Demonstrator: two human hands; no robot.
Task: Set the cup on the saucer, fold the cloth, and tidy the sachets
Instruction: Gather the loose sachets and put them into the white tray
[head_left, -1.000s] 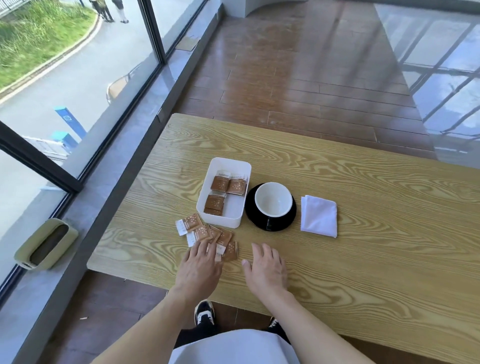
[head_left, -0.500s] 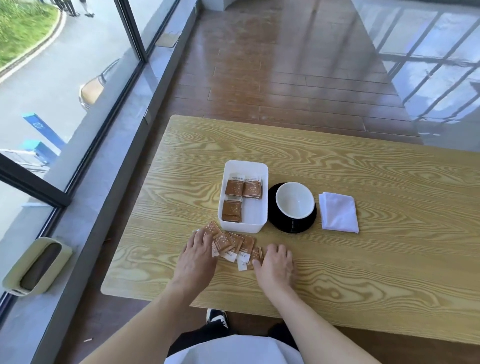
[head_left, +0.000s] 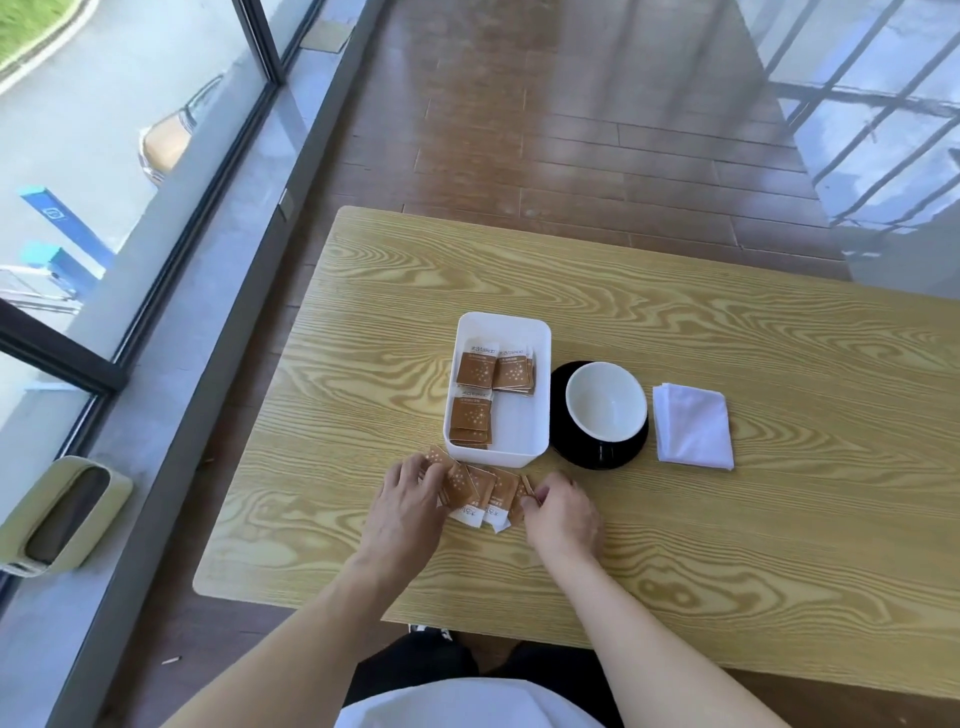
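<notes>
The bench (head_left: 675, 545) is a wood-grain top standing on a brown plank floor (head_left: 597, 130), with a glazed window wall (head_left: 130, 156) along its left side. A pale green bin (head_left: 62, 514) sits on the window ledge, left of the bench.

On the bench, a white rectangular tray (head_left: 540, 405) stands near the centre. It contains three groups of brown sachets (head_left: 475, 369): two side by side at the far end and one at the near left.

Immediately right of the tray, the black saucer (head_left: 597, 457) carries the white cup (head_left: 606, 399), which is upright. Right of the saucer, apart from it, the white cloth (head_left: 693, 428) lies folded into a square.

Just in front of the tray, a row of loose sachets (head_left: 483, 488) lies overlapped on the bench surface.

The left hand (head_left: 405, 499) rests on the left end of this row, its fingers curled onto the outermost sachet. The right hand (head_left: 563, 512) is at the right end, thumb and curled fingers pinching the edge of the last sachet.
</notes>
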